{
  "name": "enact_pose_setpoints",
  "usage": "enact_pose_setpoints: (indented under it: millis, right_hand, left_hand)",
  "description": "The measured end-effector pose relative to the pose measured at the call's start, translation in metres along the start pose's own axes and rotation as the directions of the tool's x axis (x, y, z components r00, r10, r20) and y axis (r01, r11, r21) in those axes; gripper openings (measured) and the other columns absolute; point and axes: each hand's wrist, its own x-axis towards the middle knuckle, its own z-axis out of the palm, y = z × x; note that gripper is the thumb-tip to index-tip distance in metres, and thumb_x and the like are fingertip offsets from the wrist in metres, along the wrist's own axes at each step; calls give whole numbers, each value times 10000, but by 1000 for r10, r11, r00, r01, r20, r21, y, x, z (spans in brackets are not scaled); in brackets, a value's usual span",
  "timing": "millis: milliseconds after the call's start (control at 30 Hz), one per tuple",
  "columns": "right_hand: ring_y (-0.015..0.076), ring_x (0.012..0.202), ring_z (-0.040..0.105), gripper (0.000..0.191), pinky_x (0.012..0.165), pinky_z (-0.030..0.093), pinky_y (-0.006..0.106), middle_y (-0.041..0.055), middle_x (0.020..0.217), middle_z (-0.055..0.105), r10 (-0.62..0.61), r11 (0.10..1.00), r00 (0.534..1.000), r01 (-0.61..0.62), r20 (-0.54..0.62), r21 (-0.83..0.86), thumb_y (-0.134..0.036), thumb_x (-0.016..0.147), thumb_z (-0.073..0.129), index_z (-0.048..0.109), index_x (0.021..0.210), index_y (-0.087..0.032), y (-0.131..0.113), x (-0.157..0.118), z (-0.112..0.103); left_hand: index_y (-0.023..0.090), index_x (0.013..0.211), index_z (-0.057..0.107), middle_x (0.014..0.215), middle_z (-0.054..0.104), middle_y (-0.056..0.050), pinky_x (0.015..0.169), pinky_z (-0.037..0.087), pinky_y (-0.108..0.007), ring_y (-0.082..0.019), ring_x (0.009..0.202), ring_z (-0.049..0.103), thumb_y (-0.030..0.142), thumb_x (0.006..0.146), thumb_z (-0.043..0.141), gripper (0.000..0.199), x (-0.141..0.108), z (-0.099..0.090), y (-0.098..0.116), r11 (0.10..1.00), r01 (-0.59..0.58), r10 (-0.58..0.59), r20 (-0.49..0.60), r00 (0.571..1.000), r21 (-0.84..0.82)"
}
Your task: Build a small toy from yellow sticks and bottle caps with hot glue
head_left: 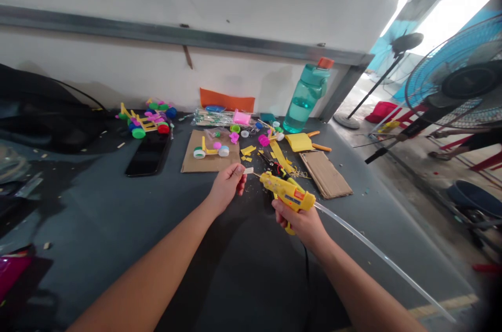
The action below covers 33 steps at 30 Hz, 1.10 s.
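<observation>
My right hand [296, 219] is wrapped round the grip of a yellow hot glue gun [288, 191], its nozzle pointing left. A long clear glue stick [376, 248] sticks out of the gun's back end. Pinched in my left hand [228, 186] is a small pale wooden piece [248, 170], close to the nozzle; whether they touch I cannot tell. Behind my left hand, a small toy car [212, 150] with bottle-cap wheels rests on a cardboard piece [188, 162]. Pliers [272, 163] and yellow scraps [248, 151] lie just beyond the gun.
A black phone [145, 157] lies at left, with colourful cap-wheeled toys [147, 122] behind it. At the back stands a teal water bottle [304, 96]. Another cardboard piece [327, 175] and orange-handled scissors [319, 147] are on the right. A fan [466, 81] stands beyond the table.
</observation>
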Motion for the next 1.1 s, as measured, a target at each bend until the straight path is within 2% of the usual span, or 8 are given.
enact_pose_setpoints:
  millis: [1100]
  right_hand:
    - [76, 429, 473, 413, 439, 396, 195, -5, 489, 536, 43, 999, 999, -43, -33, 16, -534, 679, 648, 560, 554, -150, -1, 2, 0]
  left_hand:
    - [169, 682, 492, 595, 475, 48, 392, 351, -175, -51, 418, 433, 468, 818, 523, 330, -1, 1, -1, 1000, -1, 1, 38, 999, -6]
